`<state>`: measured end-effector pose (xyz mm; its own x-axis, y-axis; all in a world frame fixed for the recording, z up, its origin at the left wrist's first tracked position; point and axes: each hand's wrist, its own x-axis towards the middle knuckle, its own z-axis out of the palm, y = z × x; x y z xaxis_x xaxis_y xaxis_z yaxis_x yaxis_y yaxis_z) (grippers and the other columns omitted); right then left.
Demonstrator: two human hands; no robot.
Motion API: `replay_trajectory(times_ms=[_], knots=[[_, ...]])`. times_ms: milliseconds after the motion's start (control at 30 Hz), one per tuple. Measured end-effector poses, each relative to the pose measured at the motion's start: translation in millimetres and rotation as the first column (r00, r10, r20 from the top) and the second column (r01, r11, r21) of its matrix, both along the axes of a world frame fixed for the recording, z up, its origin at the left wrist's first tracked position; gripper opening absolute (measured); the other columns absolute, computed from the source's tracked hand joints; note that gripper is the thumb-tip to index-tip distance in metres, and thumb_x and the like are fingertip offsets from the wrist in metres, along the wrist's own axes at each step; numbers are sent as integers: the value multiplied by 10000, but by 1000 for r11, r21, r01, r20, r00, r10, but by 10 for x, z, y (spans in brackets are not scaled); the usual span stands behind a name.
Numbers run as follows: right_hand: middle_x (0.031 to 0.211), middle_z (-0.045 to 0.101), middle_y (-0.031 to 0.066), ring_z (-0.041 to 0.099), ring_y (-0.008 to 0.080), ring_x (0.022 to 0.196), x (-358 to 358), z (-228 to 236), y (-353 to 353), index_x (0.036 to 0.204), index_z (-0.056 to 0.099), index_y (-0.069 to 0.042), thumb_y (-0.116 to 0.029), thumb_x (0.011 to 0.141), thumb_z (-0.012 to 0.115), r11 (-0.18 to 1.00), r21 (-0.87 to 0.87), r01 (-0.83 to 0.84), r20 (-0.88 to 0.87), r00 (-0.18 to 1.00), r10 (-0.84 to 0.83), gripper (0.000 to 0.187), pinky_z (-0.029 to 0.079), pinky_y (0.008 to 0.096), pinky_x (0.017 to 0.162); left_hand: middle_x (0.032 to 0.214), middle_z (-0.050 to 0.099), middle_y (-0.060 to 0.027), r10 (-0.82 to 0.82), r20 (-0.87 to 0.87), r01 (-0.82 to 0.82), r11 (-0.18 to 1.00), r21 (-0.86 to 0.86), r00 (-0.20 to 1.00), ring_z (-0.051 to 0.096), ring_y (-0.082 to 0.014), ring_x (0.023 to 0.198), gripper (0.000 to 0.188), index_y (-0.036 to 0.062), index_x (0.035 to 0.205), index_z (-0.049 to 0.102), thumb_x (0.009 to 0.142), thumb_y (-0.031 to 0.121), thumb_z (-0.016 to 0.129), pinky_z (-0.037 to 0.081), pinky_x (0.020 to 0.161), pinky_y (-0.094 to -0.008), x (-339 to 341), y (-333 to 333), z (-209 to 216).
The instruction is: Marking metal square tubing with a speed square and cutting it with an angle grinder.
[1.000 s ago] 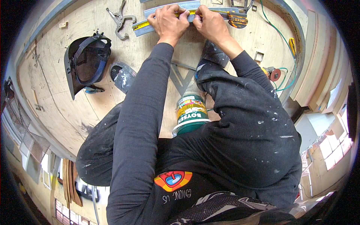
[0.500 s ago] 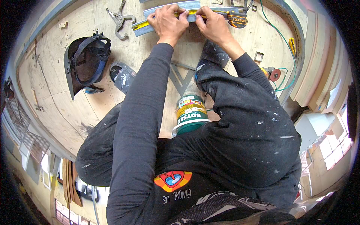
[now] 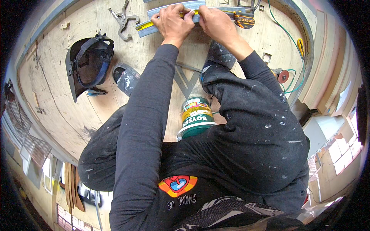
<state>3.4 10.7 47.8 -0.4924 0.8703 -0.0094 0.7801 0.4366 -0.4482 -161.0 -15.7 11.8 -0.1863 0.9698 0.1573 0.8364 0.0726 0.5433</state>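
Note:
Near the far edge of the plywood surface, a grey metal bar (image 3: 148, 31) lies crosswise with the yellow blade of a tape measure (image 3: 243, 20) stretched along it. The tape's orange and black case rests at the bar's right end. My left hand (image 3: 174, 25) pinches the blade against the bar, thumb near the middle. Just to its right, my right hand (image 3: 220, 26) is closed, its fingertips pressed together at the blade and bar. Whatever those fingertips hold, if anything, is hidden. Another metal piece (image 3: 195, 5) lies just beyond my left hand.
Locking pliers (image 3: 124, 20) and a welding helmet (image 3: 88, 65) lie to the left. A paint bucket (image 3: 197, 115) stands between my legs, near a flat metal triangle (image 3: 185, 82). On the right are an angle grinder (image 3: 282, 76), a green cable (image 3: 283, 30) and a yellow cutter (image 3: 300, 47).
My right hand has shifted slightly left and away from me along the bar, and turned so its back covers more of the fingers. My left hand and the tape stay put.

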Motion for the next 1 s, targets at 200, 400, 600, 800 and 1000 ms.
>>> replay_trajectory(times_ms=[200, 400, 600, 800, 1000], knots=[[802, 675, 221, 667, 443, 788, 117, 299, 248, 983, 630, -41, -141, 876, 621, 863, -399, -309, 227, 879, 420, 146, 546, 505, 723, 967, 719, 21, 10, 10, -10, 1000, -2, 1000, 621, -214, 1006, 141, 240, 824, 761, 759, 363, 789, 294, 954, -449, 23, -12, 33], [1051, 641, 176, 608, 381, 1016, 746, 489, 56, 1141, 635, -59, -224, 788, 775, 994, 97, 49, -15, 999, -48, 415, 497, 465, 878, 952, 724, 21, -16, 8, 16, 1000, 11, 1000, 625, -213, 1001, 128, 241, 830, 763, 777, 355, 782, 293, 954, -448, -34, -24, 27], [1244, 593, 132, 502, 361, 1235, 1136, 375, -43, 1270, 624, -120, -230, 760, 802, 953, 300, 47, 199, 974, -111, 552, 440, 419, 1000, 920, 727, 29, -107, 160, 106, 994, 17, 981, 629, -203, 985, 124, 225, 859, 755, 802, 332, 781, 295, 954, -441, -94, -40, -12], [1258, 540, 190, 511, 378, 1186, 1160, 517, -91, 1286, 545, -31, -223, 755, 783, 943, 333, -18, 135, 990, -29, 613, 435, 471, 997, 885, 705, 41, -144, -113, 165, 963, 211, 983, 629, -192, 937, 77, 205, 892, 707, 832, 230, 749, 305, 918, -414, -229, -61, 219], [1242, 588, 209, 545, 395, 1192, 1359, 310, -551, 1228, 604, -21, -186, 672, 763, 996, 63, 69, -158, 986, -58, 601, 450, 449, 1026, 821, 638, 7, -269, -172, 289, 952, 103, 947, 614, -203, 862, 145, 197, 894, 658, 776, 130, 707, 323, 888, -419, -104, -645, 637]])
